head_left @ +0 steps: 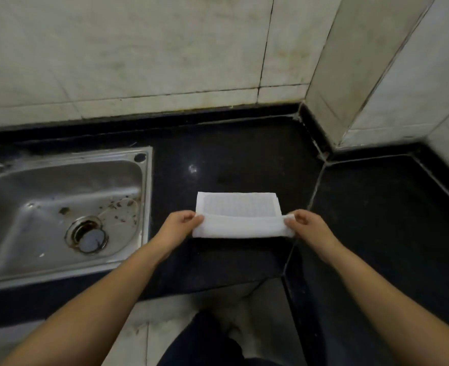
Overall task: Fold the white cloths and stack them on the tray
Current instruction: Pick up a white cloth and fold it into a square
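A white cloth [240, 216] lies on the black countertop [244, 159], its near edge rolled over toward the far edge. My left hand [182, 221] pinches the left end of that folded near edge. My right hand [303, 223] pinches the right end. The far part of the cloth lies flat and shows a grey textured patch. No tray is in view.
A stainless steel sink [59, 207] with a drain sits to the left, close to my left forearm. Tiled walls stand behind, and a tiled column [376, 75] juts out at the back right. The counter's front edge runs just below the cloth.
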A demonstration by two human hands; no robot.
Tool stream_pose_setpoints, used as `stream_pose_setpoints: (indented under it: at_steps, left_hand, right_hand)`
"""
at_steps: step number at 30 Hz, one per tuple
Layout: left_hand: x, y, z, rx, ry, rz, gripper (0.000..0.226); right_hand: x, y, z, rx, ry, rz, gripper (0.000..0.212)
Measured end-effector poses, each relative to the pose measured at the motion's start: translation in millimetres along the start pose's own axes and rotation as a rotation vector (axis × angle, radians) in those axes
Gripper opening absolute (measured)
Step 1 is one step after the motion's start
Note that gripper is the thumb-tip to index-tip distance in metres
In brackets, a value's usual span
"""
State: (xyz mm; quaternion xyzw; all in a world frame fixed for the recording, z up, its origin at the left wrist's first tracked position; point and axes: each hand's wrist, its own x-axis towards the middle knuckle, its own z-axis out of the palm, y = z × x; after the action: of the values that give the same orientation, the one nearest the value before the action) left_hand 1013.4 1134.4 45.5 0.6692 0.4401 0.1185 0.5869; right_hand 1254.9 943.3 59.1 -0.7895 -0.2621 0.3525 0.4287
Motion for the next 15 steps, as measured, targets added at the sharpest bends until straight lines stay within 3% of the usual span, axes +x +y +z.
stream_pose_setpoints:
  at_steps: [5,10,15]
  left_hand:
    - [1,-28,13,0.207,0.091,-0.01,0.031]
    - [37,-11,18,0.367,0.289,0.057,0.034]
    - [79,-4,23,0.618,0.341,0.124,0.025]
  right_hand:
    - [3,26,11,-0.111,-0.04,0.077,0.005]
    - [43,3,19,-0.23,0.117,0.021,0.011]
    - [81,-7,35,-0.39,0.242,0.052,0.021]
